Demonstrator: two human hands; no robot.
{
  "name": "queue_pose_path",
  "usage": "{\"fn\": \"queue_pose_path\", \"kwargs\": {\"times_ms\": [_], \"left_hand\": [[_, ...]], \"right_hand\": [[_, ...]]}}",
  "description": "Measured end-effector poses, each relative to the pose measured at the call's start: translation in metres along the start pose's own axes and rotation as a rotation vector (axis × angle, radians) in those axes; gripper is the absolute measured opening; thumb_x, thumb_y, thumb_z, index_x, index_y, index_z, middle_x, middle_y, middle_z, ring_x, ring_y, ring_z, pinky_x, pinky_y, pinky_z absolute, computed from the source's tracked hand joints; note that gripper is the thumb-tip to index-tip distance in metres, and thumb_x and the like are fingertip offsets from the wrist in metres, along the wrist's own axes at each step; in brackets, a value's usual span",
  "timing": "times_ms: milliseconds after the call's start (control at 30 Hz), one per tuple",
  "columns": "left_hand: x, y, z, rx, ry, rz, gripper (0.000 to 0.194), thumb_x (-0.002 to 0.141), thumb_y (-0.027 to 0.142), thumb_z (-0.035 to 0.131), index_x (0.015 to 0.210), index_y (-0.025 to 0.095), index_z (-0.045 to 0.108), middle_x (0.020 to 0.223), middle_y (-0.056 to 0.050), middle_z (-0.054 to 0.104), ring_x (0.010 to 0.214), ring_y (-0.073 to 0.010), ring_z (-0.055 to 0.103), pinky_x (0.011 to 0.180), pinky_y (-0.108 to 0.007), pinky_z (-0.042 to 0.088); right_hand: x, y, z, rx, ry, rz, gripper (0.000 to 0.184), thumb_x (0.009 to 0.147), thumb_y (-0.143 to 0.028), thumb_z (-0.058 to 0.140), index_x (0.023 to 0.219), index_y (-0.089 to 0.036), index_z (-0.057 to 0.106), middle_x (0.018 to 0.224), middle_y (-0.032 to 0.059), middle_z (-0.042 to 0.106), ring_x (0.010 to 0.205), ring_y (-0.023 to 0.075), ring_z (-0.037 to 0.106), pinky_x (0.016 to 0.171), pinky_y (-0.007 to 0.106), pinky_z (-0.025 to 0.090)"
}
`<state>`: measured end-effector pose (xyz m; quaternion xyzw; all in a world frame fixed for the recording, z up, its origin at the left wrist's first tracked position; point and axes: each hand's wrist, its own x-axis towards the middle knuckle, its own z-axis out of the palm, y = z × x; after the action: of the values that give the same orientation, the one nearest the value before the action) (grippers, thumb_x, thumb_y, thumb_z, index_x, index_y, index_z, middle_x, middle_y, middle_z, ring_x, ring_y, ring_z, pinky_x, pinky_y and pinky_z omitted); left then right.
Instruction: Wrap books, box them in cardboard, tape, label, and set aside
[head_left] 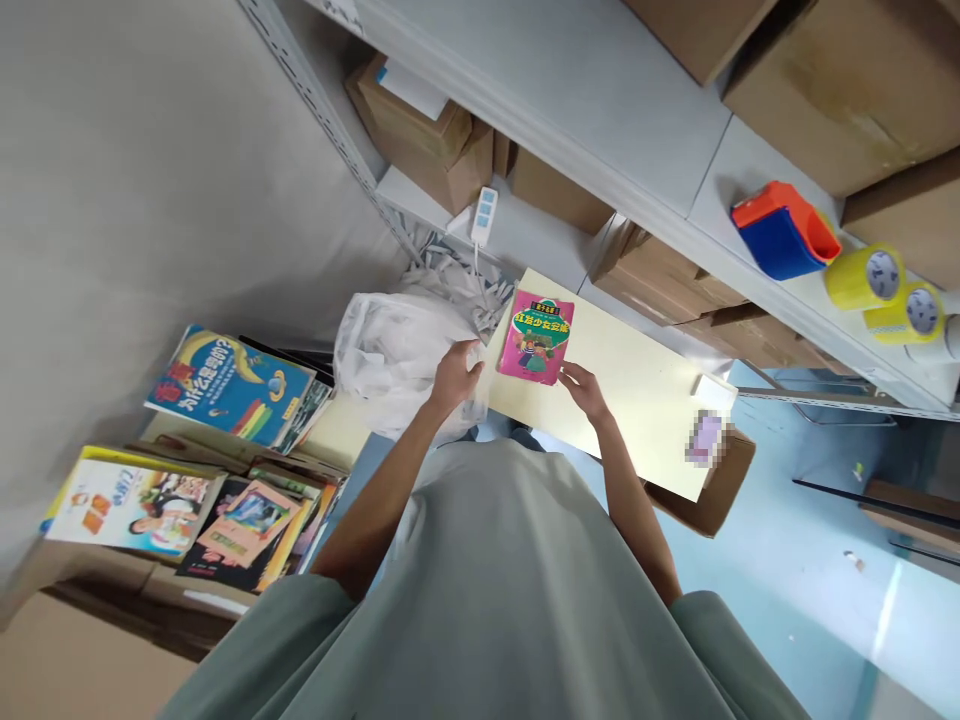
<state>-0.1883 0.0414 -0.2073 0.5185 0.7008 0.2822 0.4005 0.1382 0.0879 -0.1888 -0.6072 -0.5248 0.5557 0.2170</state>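
A pink picture book (pixel 534 337) with a green and yellow title panel is at the left end of a narrow cream tabletop (pixel 622 400). My right hand (pixel 585 392) has its fingertips at the book's lower right corner, pinching that edge. To the left of the book, apart from it, my left hand (pixel 454 378) is open with thumb and fingers spread. Beneath and beside that hand bulges a white plastic bag (pixel 397 355).
Stacked books and magazines (pixel 232 385) lie at left, above an open cardboard box (pixel 112 585). Shelving (pixel 540 110) holds cartons, a power strip (pixel 484 216), an orange-and-blue tape dispenser (pixel 784 232) and yellow tape rolls (pixel 866 277). A pixelated purple item (pixel 706 438) lies at the table's right end.
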Motion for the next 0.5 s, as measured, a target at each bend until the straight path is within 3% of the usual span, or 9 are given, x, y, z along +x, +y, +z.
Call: {"fn": "queue_pose_path", "kwargs": {"times_ms": [100,200,300,400,500], "left_hand": [[-0.013,-0.039,-0.025,0.089,0.029,-0.003,0.057,0.088,0.021,0.068,0.145,0.017,0.071,0.154,-0.021,0.069,0.149,-0.042,0.06,0.13,-0.06,0.046],[-0.016,-0.065,-0.042,0.159,-0.019,-0.036,0.055,0.086,0.021,0.07,0.14,0.016,0.073,0.16,-0.025,0.064,0.156,-0.0484,0.051,0.129,-0.067,0.042],[-0.007,-0.078,-0.053,0.154,-0.087,-0.058,0.035,0.089,0.023,0.066,0.121,0.017,0.081,0.135,-0.027,0.076,0.136,-0.0462,0.066,0.118,-0.061,0.052],[0.002,-0.08,-0.06,0.143,-0.114,-0.051,0.022,0.093,0.024,0.062,0.1,0.021,0.083,0.099,-0.019,0.081,0.105,-0.0374,0.075,0.103,-0.049,0.059],[0.004,-0.073,-0.069,0.134,-0.106,-0.026,0.024,0.096,0.025,0.06,0.096,0.023,0.084,0.102,-0.016,0.083,0.098,-0.0347,0.075,0.099,-0.047,0.059]], "right_hand": [[-0.009,-0.01,0.027,-0.007,-0.002,0.03,0.06,0.081,-0.073,0.084,0.117,-0.024,0.083,0.135,0.0147,0.083,0.13,0.0369,0.078,0.118,0.055,0.06],[-0.015,-0.023,0.05,-0.023,-0.032,0.034,0.06,0.083,-0.074,0.083,0.117,-0.024,0.083,0.133,0.0142,0.084,0.126,0.0342,0.079,0.119,0.054,0.059],[-0.016,-0.039,0.071,-0.032,-0.06,0.026,0.058,0.087,-0.074,0.08,0.118,-0.026,0.083,0.129,0.0124,0.085,0.125,0.0317,0.08,0.117,0.051,0.06],[-0.015,-0.056,0.09,-0.039,-0.076,0.018,0.057,0.089,-0.074,0.078,0.12,-0.026,0.082,0.127,0.0126,0.086,0.122,0.0304,0.08,0.115,0.05,0.062],[-0.014,-0.075,0.109,-0.036,-0.119,0.002,0.057,0.09,-0.072,0.079,0.12,-0.025,0.082,0.126,0.0144,0.085,0.12,0.0304,0.081,0.114,0.051,0.063]]}}
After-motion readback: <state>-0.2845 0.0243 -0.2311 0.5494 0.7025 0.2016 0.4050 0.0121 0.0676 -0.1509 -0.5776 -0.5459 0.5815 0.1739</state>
